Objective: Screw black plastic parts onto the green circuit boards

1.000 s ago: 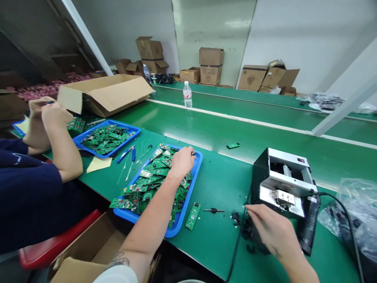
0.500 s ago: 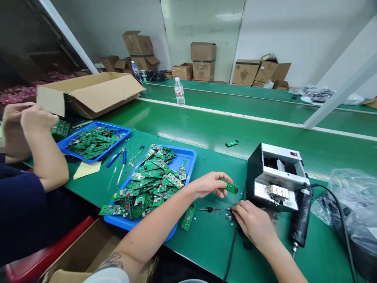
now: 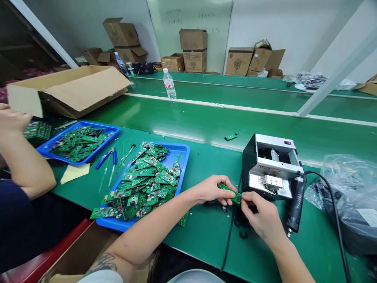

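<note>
A narrow green circuit board [image 3: 231, 192] with a dark round part near its right end is pinched in my left hand [image 3: 216, 190]. My right hand [image 3: 259, 210] is closed at that right end, thumb and fingertips pressed together; whatever is between them is too small to make out. Below the hands, small dark parts [image 3: 224, 209] lie scattered on the green bench. To the left, a blue tray [image 3: 184, 165] is heaped with similar circuit boards [image 3: 147, 184]. Another board [image 3: 183, 220] lies beside the tray, partly behind my left forearm.
A screw-feeding machine [image 3: 269, 167] stands right of my hands, with a black electric screwdriver [image 3: 294, 204] and its cable beside it. Plastic bags [image 3: 350, 204] lie far right. Blue-handled pliers [image 3: 107, 158], a second blue tray [image 3: 113, 135] and another person's arm [image 3: 26, 157] are at left.
My right hand has risen from the small parts on the bench to the board's right end. My left hand still holds the board. The view has shifted slightly to the right.
</note>
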`<state>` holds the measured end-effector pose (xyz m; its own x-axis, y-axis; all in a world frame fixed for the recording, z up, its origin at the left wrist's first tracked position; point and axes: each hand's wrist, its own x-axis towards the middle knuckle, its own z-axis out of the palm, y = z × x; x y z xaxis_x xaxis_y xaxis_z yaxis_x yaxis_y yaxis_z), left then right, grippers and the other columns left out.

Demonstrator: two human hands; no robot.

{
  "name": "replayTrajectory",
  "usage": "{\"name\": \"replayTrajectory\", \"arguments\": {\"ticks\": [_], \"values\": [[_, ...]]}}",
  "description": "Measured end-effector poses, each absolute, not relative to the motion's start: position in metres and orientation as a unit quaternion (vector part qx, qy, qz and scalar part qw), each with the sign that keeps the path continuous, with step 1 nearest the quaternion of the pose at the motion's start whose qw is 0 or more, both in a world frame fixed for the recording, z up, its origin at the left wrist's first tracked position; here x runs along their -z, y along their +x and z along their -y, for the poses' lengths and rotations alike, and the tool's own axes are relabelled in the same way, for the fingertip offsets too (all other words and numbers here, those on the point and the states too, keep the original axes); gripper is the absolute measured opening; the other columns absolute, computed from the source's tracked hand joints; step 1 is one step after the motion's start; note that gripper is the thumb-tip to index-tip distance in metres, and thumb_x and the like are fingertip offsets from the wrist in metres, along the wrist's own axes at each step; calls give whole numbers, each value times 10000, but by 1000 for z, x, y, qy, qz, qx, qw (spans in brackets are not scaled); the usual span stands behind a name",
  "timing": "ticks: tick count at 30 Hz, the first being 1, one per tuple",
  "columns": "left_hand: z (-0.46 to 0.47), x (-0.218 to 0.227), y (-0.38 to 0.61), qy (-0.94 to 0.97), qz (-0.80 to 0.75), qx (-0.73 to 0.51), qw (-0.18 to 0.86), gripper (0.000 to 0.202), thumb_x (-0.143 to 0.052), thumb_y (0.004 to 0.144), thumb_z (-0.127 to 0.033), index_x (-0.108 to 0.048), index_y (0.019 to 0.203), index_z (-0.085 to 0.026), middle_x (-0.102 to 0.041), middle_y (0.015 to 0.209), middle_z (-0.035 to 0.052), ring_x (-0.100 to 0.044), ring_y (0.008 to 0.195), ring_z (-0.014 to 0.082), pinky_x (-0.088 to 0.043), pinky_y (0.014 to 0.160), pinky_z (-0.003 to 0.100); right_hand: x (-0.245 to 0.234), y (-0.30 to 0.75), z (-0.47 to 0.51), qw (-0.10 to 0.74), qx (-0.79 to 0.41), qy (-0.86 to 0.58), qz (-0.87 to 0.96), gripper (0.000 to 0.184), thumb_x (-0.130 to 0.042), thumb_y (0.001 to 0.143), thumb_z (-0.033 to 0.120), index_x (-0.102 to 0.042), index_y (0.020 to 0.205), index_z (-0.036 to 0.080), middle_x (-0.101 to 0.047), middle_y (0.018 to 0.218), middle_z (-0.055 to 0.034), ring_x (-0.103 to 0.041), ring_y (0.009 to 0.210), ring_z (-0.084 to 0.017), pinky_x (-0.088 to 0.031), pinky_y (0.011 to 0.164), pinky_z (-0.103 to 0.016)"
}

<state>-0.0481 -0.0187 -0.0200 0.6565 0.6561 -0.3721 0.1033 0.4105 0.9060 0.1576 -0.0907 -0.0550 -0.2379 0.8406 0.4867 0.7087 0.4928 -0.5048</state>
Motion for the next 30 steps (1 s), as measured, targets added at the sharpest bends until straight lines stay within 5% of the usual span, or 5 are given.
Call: {"name": "replayTrajectory", "arguments": {"ticks": [19, 30], "values": [[24, 10, -47, 512, -361, -169, 761, 521, -771, 681, -550, -573, 921, -133, -656, 638, 16, -613, 565, 107, -517, 616, 274, 50, 164, 95, 416, -150, -480, 758, 89, -623, 851, 151, -633, 893, 229, -717, 865, 3, -704, 808, -140, -557, 756, -228], [24, 15, -46, 510, -349, -178, 766, 542, -769, 688, -539, -601, 1007, -135, -629, 640, 2, -607, 573, 112, -515, 612, 275, 59, 163, 99, 446, -134, -499, 731, 70, -626, 849, 184, -653, 904, 219, -724, 896, -60, -703, 819, -192, -583, 761, -313]]}}
